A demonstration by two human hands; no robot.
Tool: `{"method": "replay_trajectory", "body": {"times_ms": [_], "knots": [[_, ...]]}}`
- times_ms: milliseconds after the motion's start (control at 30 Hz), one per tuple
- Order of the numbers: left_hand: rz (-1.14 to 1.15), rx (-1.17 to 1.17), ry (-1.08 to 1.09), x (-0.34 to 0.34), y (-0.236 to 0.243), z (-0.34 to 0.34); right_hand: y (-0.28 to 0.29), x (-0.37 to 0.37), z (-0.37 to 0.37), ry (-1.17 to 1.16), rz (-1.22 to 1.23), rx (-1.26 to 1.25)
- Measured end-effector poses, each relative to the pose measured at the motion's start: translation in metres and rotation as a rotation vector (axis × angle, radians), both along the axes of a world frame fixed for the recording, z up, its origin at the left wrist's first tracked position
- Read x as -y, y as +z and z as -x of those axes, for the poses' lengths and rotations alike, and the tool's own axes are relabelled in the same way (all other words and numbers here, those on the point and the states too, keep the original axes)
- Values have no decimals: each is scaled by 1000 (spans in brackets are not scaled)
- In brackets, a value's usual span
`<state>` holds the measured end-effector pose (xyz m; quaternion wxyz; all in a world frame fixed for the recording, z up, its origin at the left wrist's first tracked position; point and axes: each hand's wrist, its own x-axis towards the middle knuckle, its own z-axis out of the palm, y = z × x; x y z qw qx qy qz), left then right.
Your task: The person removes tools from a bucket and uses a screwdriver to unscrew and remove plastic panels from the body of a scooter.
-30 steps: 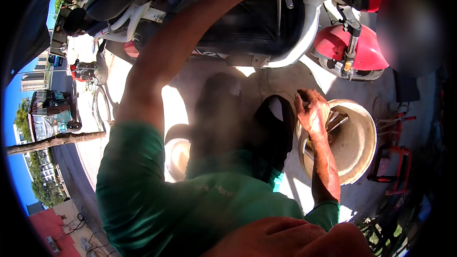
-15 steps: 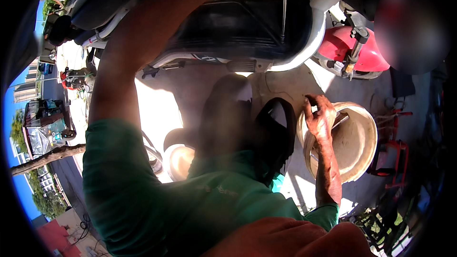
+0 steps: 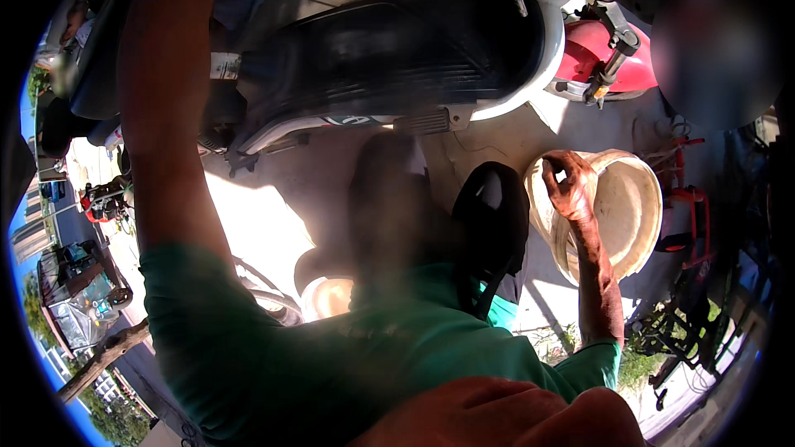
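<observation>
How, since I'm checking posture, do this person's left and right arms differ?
The left arm stretches up past the picture's top edge, leaving its hand out of view; the right arm ends in view, with a curled right hand at the pale bucket, though contact is unclear. The left arm looks larger in the picture, the right arm smaller. Both are bare below green sleeves.
</observation>
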<state>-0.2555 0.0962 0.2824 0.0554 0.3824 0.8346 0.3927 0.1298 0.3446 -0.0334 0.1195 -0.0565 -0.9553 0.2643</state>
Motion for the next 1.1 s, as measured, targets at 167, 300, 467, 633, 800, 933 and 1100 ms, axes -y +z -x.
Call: {"method": "replay_trajectory", "body": {"times_ms": [167,300,467,633,800,933,1100], "knots": [[-241,596,76,62,-74,57,3,3,-3,32,39,29],[-305,741,-292,76,-148,70,2,4,-7,-35,90,-16],[-475,1049,-216,70,-196,50,3,3,-7,13,101,-16],[-558,1231,-335,78,-226,27,3,1,-5,6,104,-26],[-595,1193,-139,92,-212,-4,2,-2,-6,45,106,-17],[-431,827,171,91,-153,-29,2,-2,-8,56,122,-20],[-49,37,481,63,-83,-45,4,-3,-7,62,135,2]]}}
